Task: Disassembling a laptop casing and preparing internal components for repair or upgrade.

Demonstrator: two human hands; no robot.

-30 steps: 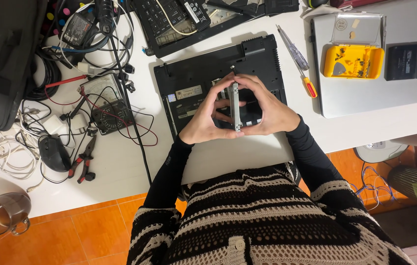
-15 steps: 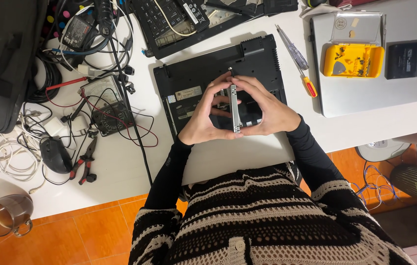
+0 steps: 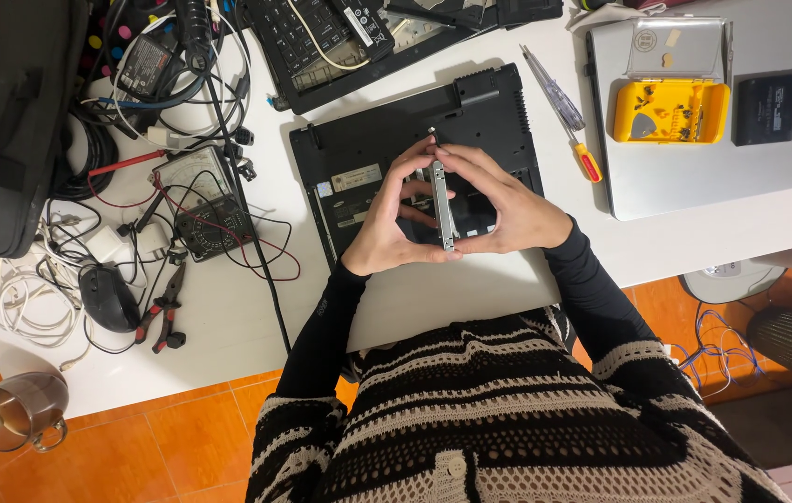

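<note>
Fingertips of both hands pinch a thin grey metal bracket [image 3: 440,205], held edge-on and upright above the open bay of a black laptop [image 3: 386,154] lying underside up. Left hand [image 3: 386,224]: thumb low near the bracket's near end, fingers curled onto its left face. Right hand [image 3: 507,210]: fingers arched over the far end, thumb underneath. So both sets of fingers are clamped on the bracket, not spread.

Change from the two earlier pictures: almost none. The bracket is in the same spot between the same fingers; hands, wrists and sleeves sit as they did. Judged from that, this is a hold or close inspection, not a placement; the bracket is not seated in the bay, it hovers over it.

Pose: both wrists meet over the laptop's near half, palms facing each other, forearms in black sleeves angling back and outward to the striped knit sweater [image 3: 507,410]. Elbows are off the table [image 3: 228,317].

Around: a screwdriver [image 3: 563,116] with red-yellow handle just right of the laptop, a yellow parts tray [image 3: 670,112] on a silver laptop [image 3: 694,182] beside a black drive [image 3: 787,107]. Left: multimeter [image 3: 209,210] with tangled leads, pliers [image 3: 163,312], mouse [image 3: 107,298], black bag [image 3: 5,121]. A dismantled keyboard [image 3: 331,37] lies behind. A metal mug [image 3: 14,414] stands on the floor.
</note>
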